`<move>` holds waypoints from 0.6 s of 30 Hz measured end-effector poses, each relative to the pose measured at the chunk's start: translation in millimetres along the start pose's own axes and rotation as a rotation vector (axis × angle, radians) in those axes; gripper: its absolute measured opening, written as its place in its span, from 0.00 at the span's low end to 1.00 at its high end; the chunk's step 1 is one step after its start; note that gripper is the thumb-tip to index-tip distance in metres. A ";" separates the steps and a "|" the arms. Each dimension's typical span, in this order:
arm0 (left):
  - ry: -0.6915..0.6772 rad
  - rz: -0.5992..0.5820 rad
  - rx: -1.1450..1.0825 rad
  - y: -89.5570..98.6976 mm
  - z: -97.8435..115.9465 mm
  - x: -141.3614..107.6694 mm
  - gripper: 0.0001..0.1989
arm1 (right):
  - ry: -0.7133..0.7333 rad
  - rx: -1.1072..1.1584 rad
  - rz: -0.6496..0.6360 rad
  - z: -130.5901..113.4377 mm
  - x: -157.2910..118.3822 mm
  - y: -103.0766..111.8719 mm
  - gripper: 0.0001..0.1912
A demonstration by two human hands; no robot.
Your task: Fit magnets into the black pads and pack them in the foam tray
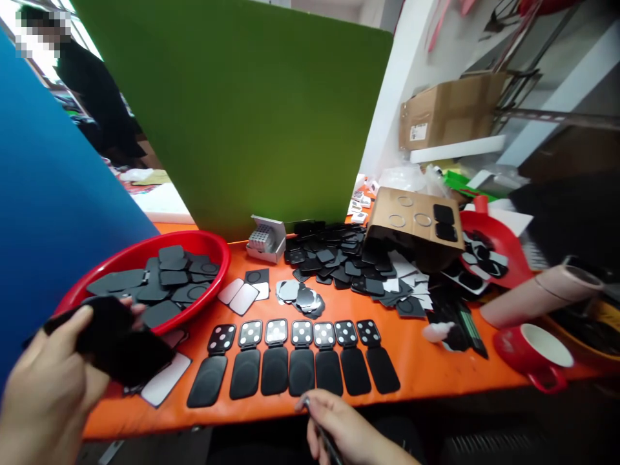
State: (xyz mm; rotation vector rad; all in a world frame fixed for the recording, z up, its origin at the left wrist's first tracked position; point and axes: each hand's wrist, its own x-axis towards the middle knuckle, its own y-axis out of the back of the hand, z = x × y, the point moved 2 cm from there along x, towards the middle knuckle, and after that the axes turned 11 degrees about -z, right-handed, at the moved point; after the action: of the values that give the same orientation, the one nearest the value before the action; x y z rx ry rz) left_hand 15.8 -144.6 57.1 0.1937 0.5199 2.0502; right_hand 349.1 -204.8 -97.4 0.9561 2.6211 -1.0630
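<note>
Two-part black pieces (301, 372), seven in number, lie flat and unfolded in a row along the near edge of the desk (416, 361). Each comprises a small rounded-square panel with white dots, towards the far edge, joined to a longer plain black panel; faint rings show on some of the latter. Dark flat item (116, 339): held tilted in the left hand (53, 381), above the desk's near-left corner, its details lost in shadow. Slender dark tool (323, 436): gripped aslant in the right hand (341, 423), its metallic tip near the middle pieces.
</note>
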 end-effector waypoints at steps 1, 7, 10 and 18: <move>0.060 -0.056 -0.152 -12.5 -8.7 -10.7 0.24 | 0.027 -0.015 0.008 -4.7 1.0 -3.4 0.26; 0.689 -0.616 -1.012 -126.1 -68.8 -77.3 0.22 | 0.183 0.146 0.143 -23.7 -3.6 -9.7 0.21; 0.782 -0.814 -1.064 -165.2 -70.3 -106.2 0.21 | 0.220 0.154 0.231 -27.5 -10.5 0.5 0.22; 0.617 -0.858 -0.836 -195.6 -32.2 -141.2 0.25 | 0.273 -0.523 0.343 -68.9 -28.0 3.9 0.16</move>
State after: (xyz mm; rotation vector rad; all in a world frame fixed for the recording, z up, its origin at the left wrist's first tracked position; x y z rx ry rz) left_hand 231.1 -189.6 -47.0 -1.0126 0.0262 1.2783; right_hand 379.7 -170.5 -38.7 1.4076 2.5828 -0.1607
